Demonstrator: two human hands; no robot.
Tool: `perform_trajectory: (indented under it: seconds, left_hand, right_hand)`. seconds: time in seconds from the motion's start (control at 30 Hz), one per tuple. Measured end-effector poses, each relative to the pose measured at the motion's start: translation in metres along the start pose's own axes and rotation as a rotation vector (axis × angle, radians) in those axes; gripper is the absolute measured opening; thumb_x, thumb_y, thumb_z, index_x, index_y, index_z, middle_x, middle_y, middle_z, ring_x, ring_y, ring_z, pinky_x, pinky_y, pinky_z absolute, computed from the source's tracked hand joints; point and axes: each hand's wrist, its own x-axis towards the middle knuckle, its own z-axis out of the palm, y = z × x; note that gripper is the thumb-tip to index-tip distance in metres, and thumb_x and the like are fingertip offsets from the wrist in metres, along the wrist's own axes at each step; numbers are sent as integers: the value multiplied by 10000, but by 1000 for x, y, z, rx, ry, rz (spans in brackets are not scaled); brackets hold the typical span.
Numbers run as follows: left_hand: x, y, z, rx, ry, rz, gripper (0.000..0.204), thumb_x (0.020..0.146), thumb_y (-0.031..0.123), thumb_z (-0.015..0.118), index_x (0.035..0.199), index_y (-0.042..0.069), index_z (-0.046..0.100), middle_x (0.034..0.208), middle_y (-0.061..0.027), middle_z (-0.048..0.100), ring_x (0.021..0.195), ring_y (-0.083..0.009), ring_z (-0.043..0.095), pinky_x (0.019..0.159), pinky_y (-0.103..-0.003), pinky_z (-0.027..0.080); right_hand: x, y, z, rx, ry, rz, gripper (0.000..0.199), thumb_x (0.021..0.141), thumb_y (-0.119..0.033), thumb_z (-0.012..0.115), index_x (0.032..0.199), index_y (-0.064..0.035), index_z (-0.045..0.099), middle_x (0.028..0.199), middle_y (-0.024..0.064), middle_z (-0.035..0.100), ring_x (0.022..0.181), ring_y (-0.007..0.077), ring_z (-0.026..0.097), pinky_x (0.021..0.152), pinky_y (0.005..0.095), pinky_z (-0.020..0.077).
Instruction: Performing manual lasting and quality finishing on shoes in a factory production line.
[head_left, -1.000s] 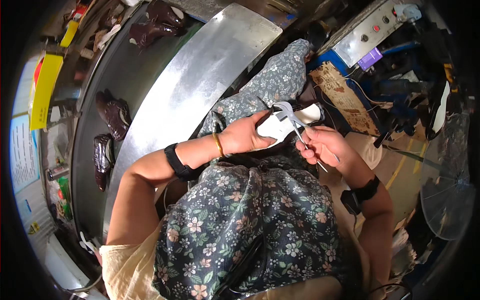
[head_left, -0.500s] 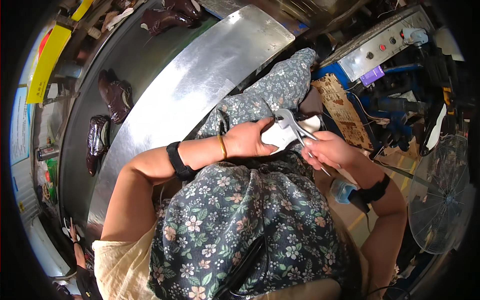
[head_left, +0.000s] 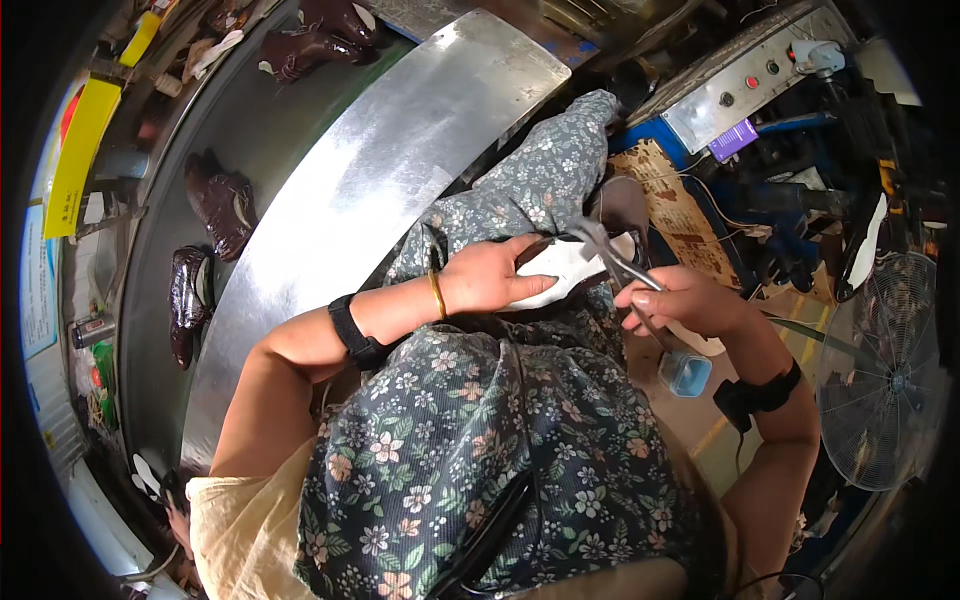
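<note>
A shoe lies sole-up across my lap, its white underside (head_left: pixel 556 268) facing me and dark material showing around its edge. My left hand (head_left: pixel 487 279) is closed around one end, thumb pressed on the white surface and the other fingers mostly hidden at the far side. In my right hand (head_left: pixel 683 301) are metal lasting pincers (head_left: pixel 622 262), fingers wrapped round the handles. The head of the pincers is at the shoe's far edge; blur hides whether the jaws grip any material.
Left of me curves a shiny metal table (head_left: pixel 330 210), with a dark conveyor belt (head_left: pixel 160 330) beyond it carrying several glossy brown shoes (head_left: pixel 189 300). A control panel (head_left: pixel 750 85) stands at far right, above a large fan (head_left: pixel 893 380). A blue cup-like container (head_left: pixel 686 374) is below my right wrist.
The pincers' head has shifted right along the shoe's edge, and more white underside shows. My left thumb now lies flatter on it. The person's hand at lower left has moved.
</note>
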Motion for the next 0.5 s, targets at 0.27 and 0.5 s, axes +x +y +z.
perform_trajectory:
  seconds: [0.27, 0.5]
  left_hand:
    - [-4, 0, 4, 108, 11, -1, 733, 820, 546, 638, 1362, 85, 462, 1011, -202, 680, 907, -377, 663, 794, -411, 533]
    - [-6, 9, 1, 303, -19, 56, 735, 840, 564, 587, 1395, 115, 410, 710, -167, 660, 690, -389, 653, 638, -449, 526]
  right_hand:
    - [13, -3, 6, -67, -26, 92, 412, 954, -321, 563, 1180, 24, 568, 1002, 79, 631, 900, 152, 623, 772, 288, 516]
    - [11, 9, 4, 1, -7, 121, 348, 978, -298, 515, 1137, 6, 579, 943, 64, 631, 832, 132, 619, 720, 284, 512]
